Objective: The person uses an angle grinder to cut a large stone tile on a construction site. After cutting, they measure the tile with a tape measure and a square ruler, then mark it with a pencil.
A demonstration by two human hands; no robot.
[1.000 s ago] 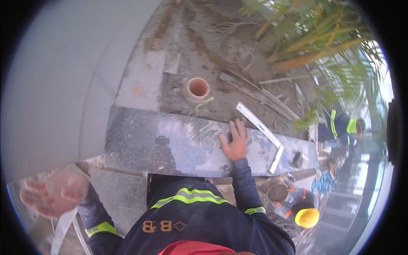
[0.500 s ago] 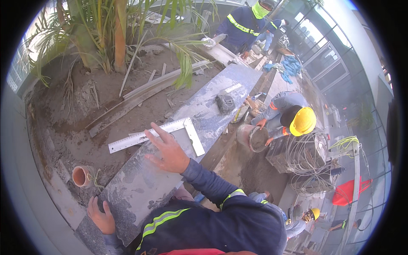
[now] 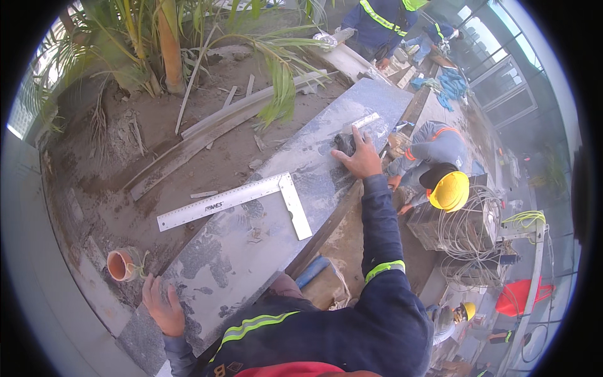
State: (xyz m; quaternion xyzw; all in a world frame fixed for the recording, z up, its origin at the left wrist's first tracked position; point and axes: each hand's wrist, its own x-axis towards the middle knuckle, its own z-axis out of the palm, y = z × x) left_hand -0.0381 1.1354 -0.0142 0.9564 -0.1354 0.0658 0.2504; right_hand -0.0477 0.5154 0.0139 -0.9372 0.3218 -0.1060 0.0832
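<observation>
A long grey stone slab (image 3: pixel 220 248) slants away from me, dusty and smeared with dark patches. My left hand (image 3: pixel 164 308) rests with fingers spread on its near left edge. Toward the far end my right hand (image 3: pixel 364 158) reaches over a small dark block-like thing (image 3: pixel 343 142), perhaps a tape measure. Thumb and index finger are stretched apart around it, and the hand partly hides it; no firm grip shows. A whitish strip (image 3: pixel 364 121) lies just beyond. Between my hands, a metal try square (image 3: pixel 220 202) lies flat, its blade overhanging the slab's left edge.
Left of the slab is a soil bed with palm trunks (image 3: pixel 169 50), loose strips and an orange pipe end (image 3: pixel 118 265). A worker in a yellow helmet (image 3: pixel 449 191) crouches at right beside a metal box with coiled cable (image 3: pixel 468 220). Another person (image 3: pixel 383 25) stands beyond the slab.
My right hand has moved from above the try square out to the dark block-like thing. My left hand stays at the slab's edge. The crouching worker's bucket is now mostly out of sight.
</observation>
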